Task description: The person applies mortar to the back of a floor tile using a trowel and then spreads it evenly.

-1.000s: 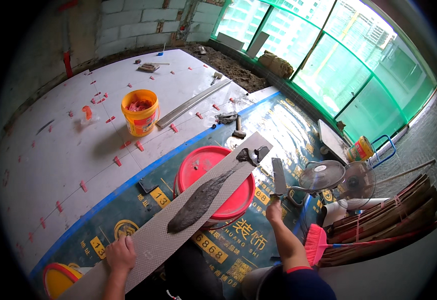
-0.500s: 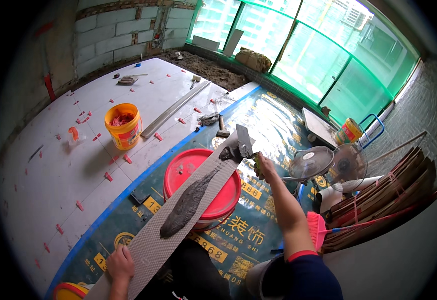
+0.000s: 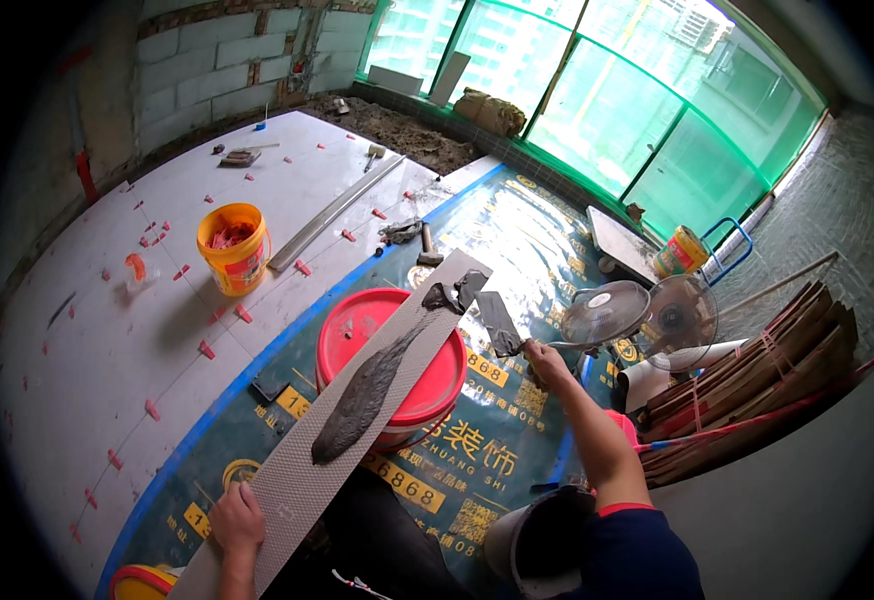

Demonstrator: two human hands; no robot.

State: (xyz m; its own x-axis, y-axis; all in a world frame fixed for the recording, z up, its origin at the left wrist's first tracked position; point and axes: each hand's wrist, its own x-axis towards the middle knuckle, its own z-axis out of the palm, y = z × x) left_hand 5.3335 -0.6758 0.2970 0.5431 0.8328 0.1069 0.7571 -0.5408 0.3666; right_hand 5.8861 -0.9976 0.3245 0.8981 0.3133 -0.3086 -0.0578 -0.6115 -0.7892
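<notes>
A long narrow tile strip [image 3: 275, 497], its upturned face finely textured, slants away from me across a red bucket lid [image 3: 427, 385]. My left hand [image 3: 237, 518] is closed round the strip's near left edge. Dark grey mortar [image 3: 362, 400] lies in a long smear along the middle, with a separate lump [image 3: 449, 296] at the far end. In my right hand [image 3: 549, 364] is the handle of a trowel [image 3: 499, 322]. Its flat blade, streaked with mortar, is just right of the strip's far end and looks apart from it.
Pale floor tiles [image 3: 107, 330] with red clips spread left, bearing a yellow bucket [image 3: 234, 250] and a metal straightedge [image 3: 342, 212]. A hammer [image 3: 429, 247] lies beyond the strip. At right are a fan [image 3: 607, 311] and bundled cardboard [image 3: 757, 390]; a dark-mouthed bucket [image 3: 505, 545] stands near my right arm.
The trowel has come off the strip's far end to its right, and its blade has turned. A lump of mortar now sits at that end. My left hand keeps its hold.
</notes>
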